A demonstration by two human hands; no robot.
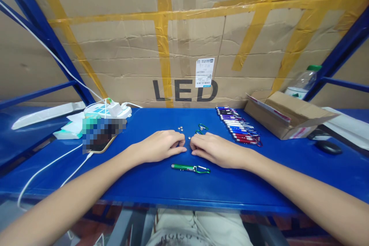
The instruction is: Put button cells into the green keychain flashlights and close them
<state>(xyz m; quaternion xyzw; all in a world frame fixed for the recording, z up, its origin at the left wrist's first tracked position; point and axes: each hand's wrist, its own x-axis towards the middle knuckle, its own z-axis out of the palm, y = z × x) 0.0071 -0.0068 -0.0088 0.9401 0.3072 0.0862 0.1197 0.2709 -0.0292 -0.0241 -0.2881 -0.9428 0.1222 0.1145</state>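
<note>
My left hand (163, 146) rests on the blue tabletop with curled fingers, its thumb close to the index finger. Facing it across a narrow gap, my right hand (217, 149) is also curled, knuckles up. What either hand holds, if anything, is hidden. A small silver disc (189, 138), like a button cell, lies between the fingertips. Several more silver discs (180, 128) sit just beyond my left hand. Behind my right hand show green carabiner clips (203, 127), partly covered. Nearer to me, a green penlight (184, 167) with its carabiner lies crosswise.
At the right, a row of coloured penlights (238, 127) lies beside an open cardboard box (291, 113). A black mouse (328, 147) and a bottle (302, 82) are farther right. On the left are a phone (100, 144), a power strip (123, 113) and white cables (43, 173).
</note>
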